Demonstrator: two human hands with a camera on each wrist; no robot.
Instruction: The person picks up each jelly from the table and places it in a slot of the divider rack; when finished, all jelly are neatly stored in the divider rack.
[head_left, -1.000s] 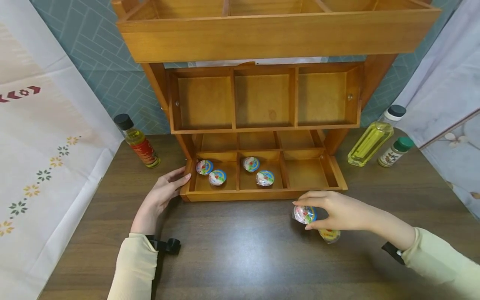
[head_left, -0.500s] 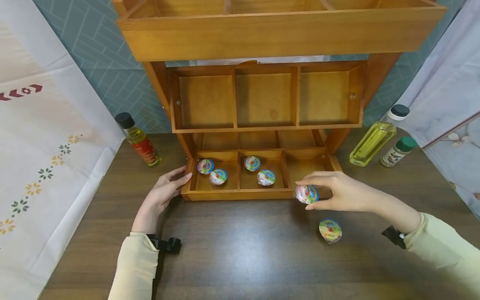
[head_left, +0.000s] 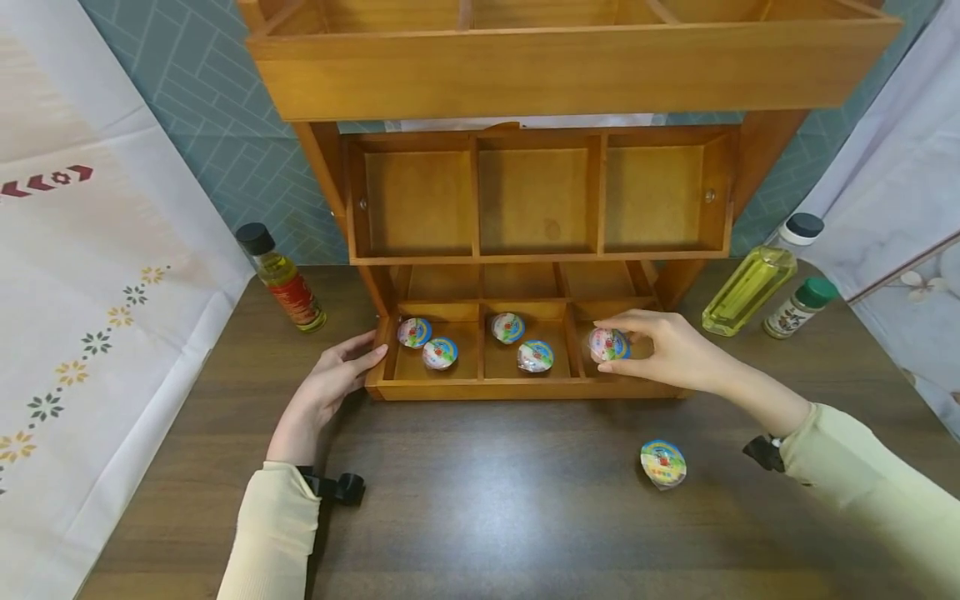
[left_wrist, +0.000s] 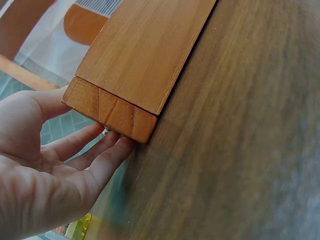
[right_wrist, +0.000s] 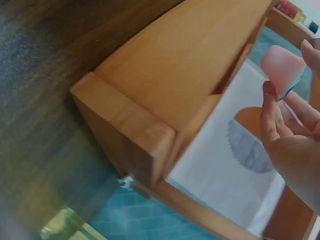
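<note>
In the head view my right hand point(head_left: 671, 350) pinches a small jelly cup point(head_left: 607, 344) between thumb and fingers, over the right compartment of the shelf's bottom tier. The right wrist view shows that jelly cup point(right_wrist: 282, 70) from the side, its body pink, raised in the fingertips. My left hand point(head_left: 333, 379) grips the left end of the wooden shelf point(head_left: 480, 390); in the left wrist view the thumb and fingers lie on either side of the end piece point(left_wrist: 110, 110). A yellow-topped jelly cup point(head_left: 663, 464) lies on the table in front of the shelf.
Two jelly cups point(head_left: 439, 353) sit in the bottom tier's left compartment, and two jelly cups point(head_left: 535, 356) in the middle one. An oil bottle point(head_left: 288, 287) stands left of the shelf. To its right are a taller oil bottle point(head_left: 750, 287) and a green-capped jar point(head_left: 798, 308).
My right hand has lifted the jelly cup from beside the yellow-topped one and carried it away from me, over the right compartment. The left hand has stayed on the shelf's end.
</note>
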